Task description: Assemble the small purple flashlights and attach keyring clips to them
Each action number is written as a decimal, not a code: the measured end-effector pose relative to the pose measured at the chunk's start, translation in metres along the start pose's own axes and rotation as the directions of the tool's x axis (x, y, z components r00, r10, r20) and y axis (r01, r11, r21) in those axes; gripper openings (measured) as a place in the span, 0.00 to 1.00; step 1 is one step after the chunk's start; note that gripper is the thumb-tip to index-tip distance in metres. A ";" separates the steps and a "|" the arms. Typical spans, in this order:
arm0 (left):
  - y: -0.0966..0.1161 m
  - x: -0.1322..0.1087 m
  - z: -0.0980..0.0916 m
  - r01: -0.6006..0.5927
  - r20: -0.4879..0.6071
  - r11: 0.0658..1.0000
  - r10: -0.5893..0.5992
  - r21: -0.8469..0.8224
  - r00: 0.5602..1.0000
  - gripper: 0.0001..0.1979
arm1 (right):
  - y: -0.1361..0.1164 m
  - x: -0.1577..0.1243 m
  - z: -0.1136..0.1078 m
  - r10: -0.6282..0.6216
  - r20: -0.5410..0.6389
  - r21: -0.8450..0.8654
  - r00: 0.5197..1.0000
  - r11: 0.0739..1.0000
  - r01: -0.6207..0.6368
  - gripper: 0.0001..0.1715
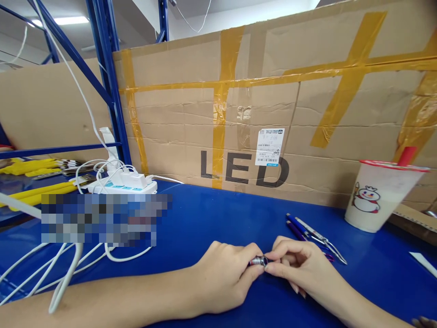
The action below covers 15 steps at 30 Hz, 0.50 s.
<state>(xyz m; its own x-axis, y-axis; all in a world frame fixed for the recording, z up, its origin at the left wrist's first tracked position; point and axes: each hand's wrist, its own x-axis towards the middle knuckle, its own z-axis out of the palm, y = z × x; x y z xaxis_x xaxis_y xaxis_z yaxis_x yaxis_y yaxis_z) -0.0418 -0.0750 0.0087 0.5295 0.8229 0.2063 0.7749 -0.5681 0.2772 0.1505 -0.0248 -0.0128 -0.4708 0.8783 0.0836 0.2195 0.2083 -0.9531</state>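
My left hand (225, 275) is closed around a small cylinder (257, 261) with a shiny metal end and dark and reddish markings. Most of it is hidden inside the fingers, so its kind is unclear. Thumb and forefinger of my right hand (302, 262) pinch at the cylinder's metal end, where a small dark tip shows between them. Both hands meet just above the blue tabletop (211, 214). Just beyond my right hand lie a blue pen (296, 230) and a slim silver metal tool (322, 239) with pointed ends.
A lidded drink cup (370, 200) with a red straw stands at the right. Behind the table rises a large taped cardboard box (191, 123). On the left are a power strip (126, 184), loose white cables (64, 273), yellow items (34, 168) and a blue metal frame (114, 91).
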 end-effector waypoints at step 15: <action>-0.002 0.002 0.002 -0.015 -0.018 0.998 0.014 -0.054 1.000 0.10 | -0.002 0.000 -0.001 -0.017 0.053 0.048 0.998 0.999 0.014 0.26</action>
<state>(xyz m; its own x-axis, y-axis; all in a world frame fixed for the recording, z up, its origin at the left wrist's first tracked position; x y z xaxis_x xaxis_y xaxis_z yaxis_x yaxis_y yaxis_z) -0.0417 -0.0726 0.0066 0.5338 0.8145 0.2274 0.7471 -0.5802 0.3242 0.1510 -0.0243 -0.0105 -0.5191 0.8505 0.0841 0.1714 0.2000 -0.9647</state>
